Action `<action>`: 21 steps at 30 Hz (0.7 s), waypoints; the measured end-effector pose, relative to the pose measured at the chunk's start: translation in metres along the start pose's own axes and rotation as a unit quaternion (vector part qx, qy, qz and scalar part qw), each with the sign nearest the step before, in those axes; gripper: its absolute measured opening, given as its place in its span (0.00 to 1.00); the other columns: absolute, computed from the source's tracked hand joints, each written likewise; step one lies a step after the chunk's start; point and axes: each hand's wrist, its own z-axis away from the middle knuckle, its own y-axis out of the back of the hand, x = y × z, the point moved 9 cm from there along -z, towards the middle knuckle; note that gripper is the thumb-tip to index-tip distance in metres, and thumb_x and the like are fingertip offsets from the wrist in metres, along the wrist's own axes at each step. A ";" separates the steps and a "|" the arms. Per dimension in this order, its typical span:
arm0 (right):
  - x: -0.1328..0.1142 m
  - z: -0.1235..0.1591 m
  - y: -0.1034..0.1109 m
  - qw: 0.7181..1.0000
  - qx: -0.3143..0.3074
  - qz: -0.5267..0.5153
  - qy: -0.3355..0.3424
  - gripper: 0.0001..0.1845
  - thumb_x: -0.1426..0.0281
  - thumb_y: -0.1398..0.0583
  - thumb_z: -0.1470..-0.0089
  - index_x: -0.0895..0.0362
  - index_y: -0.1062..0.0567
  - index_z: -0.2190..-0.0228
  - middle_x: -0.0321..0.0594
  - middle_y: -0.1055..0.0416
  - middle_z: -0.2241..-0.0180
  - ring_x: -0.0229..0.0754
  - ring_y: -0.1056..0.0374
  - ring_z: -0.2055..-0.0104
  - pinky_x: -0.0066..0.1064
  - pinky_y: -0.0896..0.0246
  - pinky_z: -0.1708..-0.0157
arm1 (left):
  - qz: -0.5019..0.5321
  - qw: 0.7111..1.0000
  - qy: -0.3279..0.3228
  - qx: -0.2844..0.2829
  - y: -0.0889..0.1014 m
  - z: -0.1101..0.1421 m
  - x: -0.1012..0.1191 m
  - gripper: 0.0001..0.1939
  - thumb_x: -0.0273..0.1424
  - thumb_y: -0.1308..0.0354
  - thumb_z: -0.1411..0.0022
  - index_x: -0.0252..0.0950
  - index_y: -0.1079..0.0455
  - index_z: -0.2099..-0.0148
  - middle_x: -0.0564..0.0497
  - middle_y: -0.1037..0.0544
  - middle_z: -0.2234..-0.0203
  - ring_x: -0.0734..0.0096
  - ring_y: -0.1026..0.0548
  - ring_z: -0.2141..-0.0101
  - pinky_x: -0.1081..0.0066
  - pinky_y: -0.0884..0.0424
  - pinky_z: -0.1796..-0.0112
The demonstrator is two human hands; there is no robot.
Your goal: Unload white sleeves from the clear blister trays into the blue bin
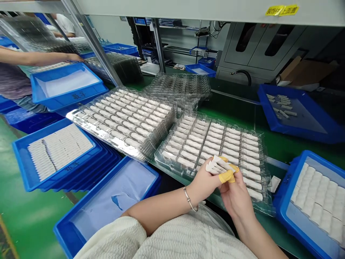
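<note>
My left hand, with a bracelet on the wrist, is closed round a small bundle of white plastic pieces. My right hand wears yellow finger cots and pinches the same bundle from below. Both hands hover over the near edge of a clear blister tray filled with rows of white pieces. A second filled clear tray lies tilted to the left.
Blue bins surround me: one lined with white sheet near left, one with white pieces far left, one at right, another far right. Empty clear trays are stacked behind. Another person's arm reaches at upper left.
</note>
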 end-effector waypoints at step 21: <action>-0.037 0.011 0.012 0.883 -0.063 0.393 0.249 0.06 0.65 0.38 0.41 0.47 0.20 0.62 0.40 0.27 0.57 0.46 0.31 0.54 0.38 0.34 0.54 | -0.308 0.946 -0.082 -0.064 0.004 0.017 0.038 0.18 0.36 0.34 0.45 0.37 0.24 0.53 0.50 0.20 0.64 0.68 0.25 0.65 0.73 0.30 0.63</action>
